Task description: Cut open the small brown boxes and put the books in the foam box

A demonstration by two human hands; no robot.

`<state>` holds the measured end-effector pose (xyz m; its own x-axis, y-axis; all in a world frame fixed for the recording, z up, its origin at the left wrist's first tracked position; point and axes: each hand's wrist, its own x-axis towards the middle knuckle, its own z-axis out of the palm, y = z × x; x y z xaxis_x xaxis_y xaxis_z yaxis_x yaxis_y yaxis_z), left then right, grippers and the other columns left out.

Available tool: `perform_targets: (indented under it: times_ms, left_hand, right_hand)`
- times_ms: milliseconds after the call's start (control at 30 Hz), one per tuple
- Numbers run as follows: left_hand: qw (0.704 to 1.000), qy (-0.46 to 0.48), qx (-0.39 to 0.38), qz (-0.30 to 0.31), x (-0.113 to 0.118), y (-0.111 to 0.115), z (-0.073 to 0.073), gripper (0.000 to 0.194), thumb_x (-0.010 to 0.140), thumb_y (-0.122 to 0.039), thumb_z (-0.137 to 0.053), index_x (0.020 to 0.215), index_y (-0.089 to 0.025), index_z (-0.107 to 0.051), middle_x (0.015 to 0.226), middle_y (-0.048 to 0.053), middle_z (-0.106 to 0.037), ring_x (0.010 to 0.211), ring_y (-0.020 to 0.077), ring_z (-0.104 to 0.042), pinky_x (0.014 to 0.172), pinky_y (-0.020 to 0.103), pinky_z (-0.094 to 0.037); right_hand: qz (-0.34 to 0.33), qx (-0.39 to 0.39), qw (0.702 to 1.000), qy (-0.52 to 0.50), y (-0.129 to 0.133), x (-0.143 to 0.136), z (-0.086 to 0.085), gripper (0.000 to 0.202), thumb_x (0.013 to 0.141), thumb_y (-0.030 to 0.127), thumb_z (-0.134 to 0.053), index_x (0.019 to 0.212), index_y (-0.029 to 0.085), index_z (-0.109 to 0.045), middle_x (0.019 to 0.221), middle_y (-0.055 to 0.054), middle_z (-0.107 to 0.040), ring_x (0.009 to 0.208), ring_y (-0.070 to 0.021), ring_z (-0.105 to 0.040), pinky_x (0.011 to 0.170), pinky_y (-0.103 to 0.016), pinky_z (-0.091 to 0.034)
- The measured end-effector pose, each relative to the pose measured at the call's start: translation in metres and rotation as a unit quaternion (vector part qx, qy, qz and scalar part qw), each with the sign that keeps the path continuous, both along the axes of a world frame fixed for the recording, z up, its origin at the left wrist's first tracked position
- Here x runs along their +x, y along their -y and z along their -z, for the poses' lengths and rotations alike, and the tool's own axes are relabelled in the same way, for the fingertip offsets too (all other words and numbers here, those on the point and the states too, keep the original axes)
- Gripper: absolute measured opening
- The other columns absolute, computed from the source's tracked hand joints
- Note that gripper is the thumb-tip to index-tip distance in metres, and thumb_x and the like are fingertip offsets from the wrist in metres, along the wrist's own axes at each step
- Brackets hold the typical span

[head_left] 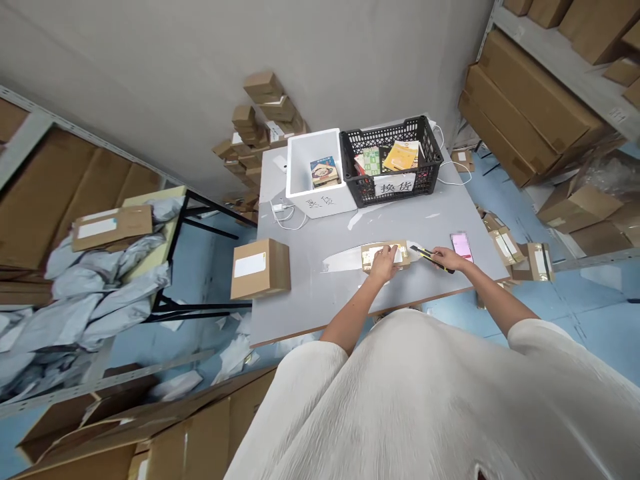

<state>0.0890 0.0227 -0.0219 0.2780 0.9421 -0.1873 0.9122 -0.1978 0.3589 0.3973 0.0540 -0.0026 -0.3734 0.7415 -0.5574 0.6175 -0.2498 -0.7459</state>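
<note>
A small taped cardboard box (370, 257) with a white label lies on the grey table near its front edge. My left hand (384, 263) rests on top of this box, its fingers bent over the label and pressing it down. In my right hand (446, 259) is a utility knife (431, 256) with a black and yellow handle, its blade pointing left toward the box's right end. A small gap shows between blade and box. Just right of that hand lies a phone (461, 245) with a pink screen.
A white foam box (315, 203) and a black plastic crate (395, 195), both holding books, stand at the table's back. A larger carton (260, 269) sits at the left edge. White cables (290, 217) lie on the table (320, 293). Shelves of cartons flank both sides.
</note>
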Motion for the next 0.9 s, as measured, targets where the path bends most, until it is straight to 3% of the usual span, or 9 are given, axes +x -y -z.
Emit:
perform_targets:
  times_ms: [100, 200, 400, 567, 900]
  left_hand:
    - [0.999, 0.014, 0.015, -0.024, -0.002, -0.001, -0.006, 0.054, 0.104, -0.029, -0.064, 0.156, -0.023, -0.048, 0.157, 0.017, -0.052, 0.133, 0.0327, -0.063, 0.112, 0.044, -0.048]
    - [0.999, 0.001, 0.025, -0.044, -0.002, -0.003, -0.009, 0.043, 0.108, -0.019, -0.049, 0.151, -0.023, -0.054, 0.157, 0.016, -0.054, 0.133, 0.0321, -0.062, 0.11, 0.045, -0.047]
    - [0.998, -0.02, 0.032, -0.05, 0.004, -0.007, -0.008, 0.046, 0.104, -0.018, -0.058, 0.149, -0.027, -0.058, 0.156, 0.014, -0.058, 0.143, 0.0341, -0.052, 0.115, 0.049, -0.042]
    - [0.997, -0.03, 0.035, -0.058, 0.008, -0.011, -0.004, 0.046, 0.105, -0.017, -0.051, 0.15, -0.026, -0.057, 0.152, 0.015, -0.06, 0.142, 0.0333, -0.053, 0.113, 0.049, -0.042]
    - [0.993, -0.034, 0.098, -0.055, 0.012, -0.003, 0.012, 0.059, 0.105, -0.01, -0.035, 0.161, -0.02, -0.052, 0.163, 0.019, -0.057, 0.15, 0.0323, -0.049, 0.124, 0.054, -0.035]
  right_hand:
    - [0.023, 0.038, 0.999, -0.009, 0.005, -0.006, -0.003, 0.027, 0.101, 0.049, -0.061, 0.109, 0.024, -0.064, 0.093, -0.004, -0.08, 0.072, -0.0183, -0.07, 0.056, -0.025, -0.048]
    - [-0.008, 0.113, 0.993, 0.021, 0.01, -0.013, -0.007, 0.03, 0.106, 0.047, -0.055, 0.116, 0.024, -0.07, 0.093, -0.003, -0.081, 0.08, -0.0211, -0.073, 0.071, -0.03, -0.055]
    - [-0.116, 0.278, 0.947, 0.112, 0.017, -0.019, -0.008, 0.036, 0.104, 0.04, -0.061, 0.133, 0.026, -0.078, 0.126, -0.011, -0.079, 0.115, -0.0315, -0.072, 0.101, -0.041, -0.053]
    - [-0.136, 0.302, 0.926, 0.181, 0.019, -0.018, -0.001, 0.042, 0.102, 0.039, -0.065, 0.141, 0.026, -0.076, 0.127, -0.015, -0.077, 0.121, -0.0357, -0.068, 0.104, -0.046, -0.051]
    - [-0.109, 0.313, 0.928, 0.173, 0.025, -0.023, 0.01, 0.038, 0.102, 0.035, -0.067, 0.139, 0.028, -0.075, 0.13, -0.011, -0.077, 0.123, -0.0328, -0.069, 0.107, -0.044, -0.051]
